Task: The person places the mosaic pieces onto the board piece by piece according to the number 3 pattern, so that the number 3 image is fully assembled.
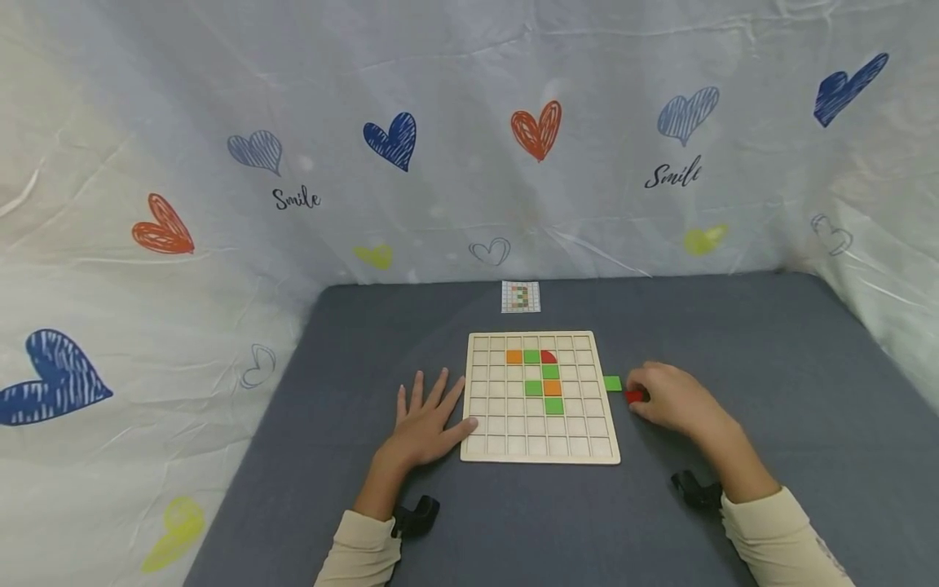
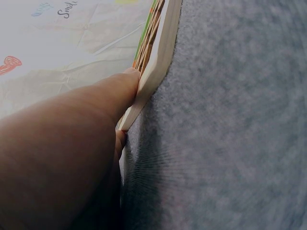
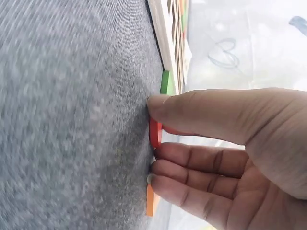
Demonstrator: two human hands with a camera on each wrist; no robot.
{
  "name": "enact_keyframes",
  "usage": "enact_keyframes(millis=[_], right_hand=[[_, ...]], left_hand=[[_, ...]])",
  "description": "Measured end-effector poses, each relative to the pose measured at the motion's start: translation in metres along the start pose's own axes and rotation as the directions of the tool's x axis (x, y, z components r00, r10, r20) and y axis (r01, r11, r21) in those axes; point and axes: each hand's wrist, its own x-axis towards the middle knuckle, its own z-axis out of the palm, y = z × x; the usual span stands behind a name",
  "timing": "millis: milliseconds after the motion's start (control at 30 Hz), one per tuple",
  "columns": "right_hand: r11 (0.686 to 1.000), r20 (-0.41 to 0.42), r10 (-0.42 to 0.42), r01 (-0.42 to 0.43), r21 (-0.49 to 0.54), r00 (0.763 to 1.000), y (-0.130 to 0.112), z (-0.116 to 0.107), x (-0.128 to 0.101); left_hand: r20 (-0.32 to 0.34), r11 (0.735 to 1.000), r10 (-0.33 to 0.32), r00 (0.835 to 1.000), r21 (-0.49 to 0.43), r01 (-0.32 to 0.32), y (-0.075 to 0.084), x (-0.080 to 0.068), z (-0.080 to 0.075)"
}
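Note:
A wooden grid board point(image 1: 540, 463) lies on the table, with several orange and green square tiles and one red rounded piece in its cells. My left hand point(image 1: 424, 432) rests at the board's left edge, fingers spread and thumb on the rim. To the right of the board, my right hand point(image 1: 675, 397) pinches a red tile point(image 3: 155, 133) between thumb and fingers, low over the cloth. A green tile point(image 1: 613, 383) lies between that hand and the board's right edge. In the right wrist view an orange tile point(image 3: 150, 201) shows beyond the fingertips, partly hidden by them.
Behind the board lies a small printed card point(image 1: 521, 297) with a coloured grid pattern. Dark grey cloth point(image 1: 396, 326) covers the table. A pale curtain point(image 1: 455, 73) with printed hearts hangs along the back and sides.

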Motion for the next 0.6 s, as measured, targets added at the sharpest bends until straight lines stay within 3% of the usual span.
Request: enact_keyframes(millis=[300, 600], right_hand=[[1.000, -0.010, -0.003, 0.003, -0.005, 1.000, -0.006, 0.002, -0.001], [1.000, 0.038, -0.008, 0.007, 0.023, 0.999, -0.012, -0.002, -0.002]], left_hand=[[-0.004, 1.000, 0.009, 1.000, -0.014, -0.009, -0.001, 0.000, 0.000], [-0.006, 1.000, 0.003, 1.000, 0.005, -0.003, -0.001, 0.000, 0.002]])
